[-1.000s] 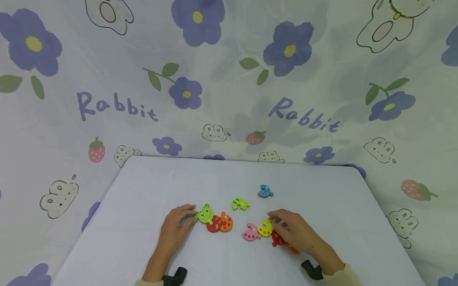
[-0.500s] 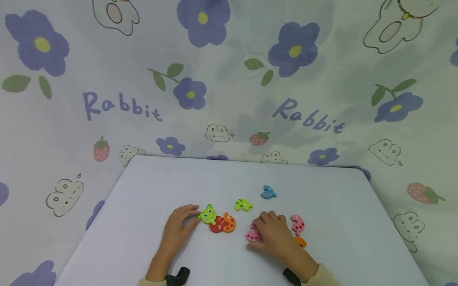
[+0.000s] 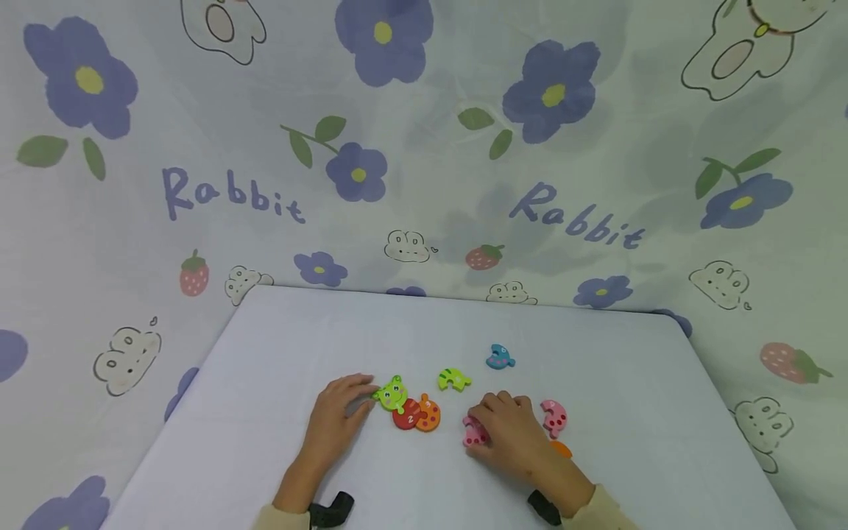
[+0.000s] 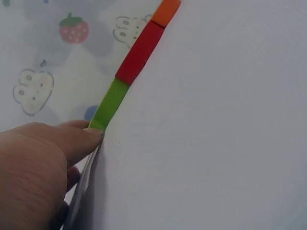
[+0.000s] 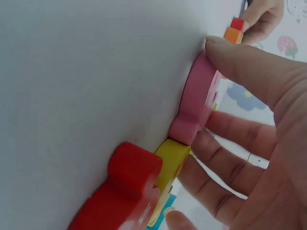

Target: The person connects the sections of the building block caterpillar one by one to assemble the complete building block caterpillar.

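Right hand (image 3: 509,433) now on pink piece (image 5: 195,93)

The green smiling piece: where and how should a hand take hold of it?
Probably pinch the green smiling piece at its left edge, coming from the left: it lies flat, its lower right meets the adjoining red piece, no other piece borders its left, and its side wall offers something to grip.

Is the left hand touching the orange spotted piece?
No, the left hand touches the green face piece, with the red piece between it and the orange one.
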`<state>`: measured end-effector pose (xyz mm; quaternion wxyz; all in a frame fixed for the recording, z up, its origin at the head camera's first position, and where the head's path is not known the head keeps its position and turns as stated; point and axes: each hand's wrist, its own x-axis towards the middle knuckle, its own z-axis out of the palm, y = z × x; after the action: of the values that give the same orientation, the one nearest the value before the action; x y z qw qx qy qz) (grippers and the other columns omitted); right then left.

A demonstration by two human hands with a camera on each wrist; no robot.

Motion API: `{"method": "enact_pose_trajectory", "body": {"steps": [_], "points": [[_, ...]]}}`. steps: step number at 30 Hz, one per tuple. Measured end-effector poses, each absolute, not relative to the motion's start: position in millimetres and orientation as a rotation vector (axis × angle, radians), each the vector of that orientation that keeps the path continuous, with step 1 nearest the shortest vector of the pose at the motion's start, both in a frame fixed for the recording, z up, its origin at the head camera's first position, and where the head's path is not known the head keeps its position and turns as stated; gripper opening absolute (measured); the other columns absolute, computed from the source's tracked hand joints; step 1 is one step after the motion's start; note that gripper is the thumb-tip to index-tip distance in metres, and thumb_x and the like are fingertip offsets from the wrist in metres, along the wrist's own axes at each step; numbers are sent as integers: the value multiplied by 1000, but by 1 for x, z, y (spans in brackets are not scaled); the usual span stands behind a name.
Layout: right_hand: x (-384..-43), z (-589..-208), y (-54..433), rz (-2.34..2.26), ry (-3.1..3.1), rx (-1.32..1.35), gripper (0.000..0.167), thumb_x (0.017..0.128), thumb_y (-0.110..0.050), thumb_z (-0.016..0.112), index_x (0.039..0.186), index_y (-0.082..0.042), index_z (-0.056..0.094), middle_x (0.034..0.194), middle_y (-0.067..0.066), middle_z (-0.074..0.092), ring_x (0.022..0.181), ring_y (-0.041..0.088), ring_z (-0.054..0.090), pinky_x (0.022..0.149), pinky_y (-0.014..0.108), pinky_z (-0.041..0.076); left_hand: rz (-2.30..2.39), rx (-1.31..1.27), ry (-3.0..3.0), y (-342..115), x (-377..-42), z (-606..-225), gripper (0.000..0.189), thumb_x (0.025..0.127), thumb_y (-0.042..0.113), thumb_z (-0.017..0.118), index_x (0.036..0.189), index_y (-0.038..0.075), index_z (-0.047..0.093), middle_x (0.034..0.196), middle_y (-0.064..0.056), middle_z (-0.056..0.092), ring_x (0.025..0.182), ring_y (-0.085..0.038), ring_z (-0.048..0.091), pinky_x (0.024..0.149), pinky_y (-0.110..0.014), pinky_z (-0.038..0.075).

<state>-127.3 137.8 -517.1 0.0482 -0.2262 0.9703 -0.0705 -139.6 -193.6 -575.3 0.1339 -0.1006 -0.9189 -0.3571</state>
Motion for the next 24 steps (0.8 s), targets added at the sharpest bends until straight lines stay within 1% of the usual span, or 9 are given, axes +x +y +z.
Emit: {"method": "enact_pose_trajectory", "body": {"steps": [2, 5, 10, 12, 15, 17, 19, 21, 24], "points": [[-130, -516, 138, -249, 2954, -740, 58, 81, -56, 86, 125, -21, 72, 114, -2, 68, 108, 22, 57, 96, 57, 46, -1038, -297, -2668, -194, -140, -575, 31, 89, 9, 84, 118, 19, 78, 136, 3, 68, 134, -26, 55, 112, -55, 41], [-136, -513, 135, -320, 2943, -814, 56, 86, -53, 83, 132, -23, 70, 119, -3, 70, 110, 20, 60, 94, 54, 46, -1044, -281, -2670, -194, -141, -575, 31, 89, 8, 84, 117, 20, 78, 135, 4, 68, 134, -26, 55, 112, -55, 41], [-152, -506, 126, -461, 2876, -879, 56, 92, -44, 80, 142, -24, 65, 124, -4, 67, 114, 17, 61, 91, 47, 50, -1067, -282, -2659, -193, -142, -577, 30, 90, 8, 83, 118, 20, 78, 135, 4, 68, 135, -25, 54, 113, -54, 40], [-158, -503, 122, -525, 2834, -896, 56, 92, -40, 81, 143, -24, 64, 125, -5, 65, 113, 15, 61, 93, 44, 55, -1071, -287, -2656, -193, -142, -578, 30, 91, 9, 83, 118, 19, 78, 135, 4, 68, 134, -25, 55, 112, -55, 41], [-167, -503, 115, -619, 2764, -931, 53, 94, -31, 80, 143, -23, 63, 125, -6, 61, 105, 9, 60, 90, 34, 59, -1076, -280, -2656, -193, -142, -576, 29, 90, 12, 84, 117, 20, 78, 135, 5, 68, 134, -25, 56, 111, -56, 42], [-173, -504, 109, -664, 2715, -959, 51, 95, -24, 78, 144, -22, 63, 126, -6, 59, 99, 6, 59, 86, 26, 59, -1074, -265, -2660, -194, -141, -575, 28, 90, 14, 85, 117, 21, 78, 134, 6, 68, 133, -24, 56, 111, -57, 42], [-179, -506, 103, -673, 2676, -993, 50, 96, -17, 75, 144, -22, 62, 127, -6, 57, 98, 5, 58, 85, 22, 57, -1080, -255, -2660, -194, -141, -574, 28, 90, 14, 85, 116, 21, 78, 134, 6, 68, 133, -24, 56, 112, -57, 42], [-184, -506, 98, -647, 2650, -1026, 50, 95, -14, 74, 144, -22, 62, 129, -6, 56, 100, 5, 58, 86, 21, 56, -1082, -249, -2664, -194, -141, -574, 29, 90, 14, 85, 117, 21, 78, 134, 6, 68, 133, -23, 56, 112, -56, 42], [-192, -505, 91, -570, 2627, -1088, 49, 95, -12, 74, 142, -22, 63, 129, -5, 56, 104, 8, 60, 91, 24, 57, -1088, -246, -2671, -193, -140, -575, 30, 90, 14, 84, 118, 22, 78, 134, 7, 68, 133, -22, 56, 113, -56, 42]]}}
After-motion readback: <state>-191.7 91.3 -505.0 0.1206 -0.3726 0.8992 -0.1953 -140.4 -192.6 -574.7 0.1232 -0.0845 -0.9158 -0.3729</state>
